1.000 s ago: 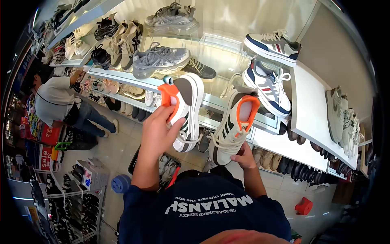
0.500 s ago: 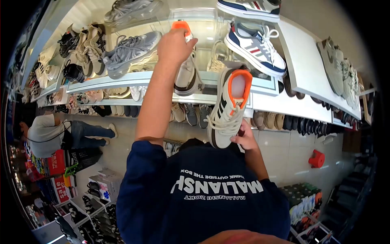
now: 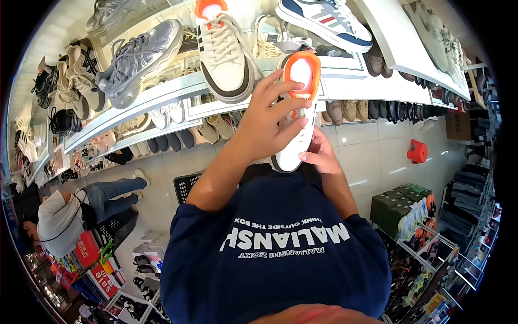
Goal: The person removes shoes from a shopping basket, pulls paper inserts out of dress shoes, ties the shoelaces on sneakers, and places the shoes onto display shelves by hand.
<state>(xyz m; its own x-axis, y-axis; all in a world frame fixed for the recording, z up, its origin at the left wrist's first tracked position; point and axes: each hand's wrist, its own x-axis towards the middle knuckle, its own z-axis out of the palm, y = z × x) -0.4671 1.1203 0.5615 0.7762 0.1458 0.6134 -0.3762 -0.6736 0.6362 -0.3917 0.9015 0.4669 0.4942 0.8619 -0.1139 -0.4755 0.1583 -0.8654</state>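
A cream sneaker (image 3: 295, 144) with an orange lining is tilted in front of my chest, toe toward me. My right hand (image 3: 321, 154) grips its side near the toe, thumb on the upper. Across the tongue and laces lies my left hand (image 3: 278, 110), fingers spread apart, hiding much of the upper; I cannot tell how firmly it touches. A similar sneaker (image 3: 221, 59), cream with a dark toe edge and orange lining, rests on the display shelf (image 3: 197, 108) just beyond my left hand.
A grey sneaker (image 3: 141, 62) stands left on the shelf, a white-and-navy sneaker (image 3: 329, 24) at the right. Rows of shoes fill lower shelves. Right on the tiled floor is a red stool (image 3: 417, 152). A person (image 3: 62, 221) is at the left near a black basket (image 3: 118, 229).
My left hand has left the shelf sneaker and come down over the held sneaker. The view has shifted, and the shelf sneaker now appears higher and further left.
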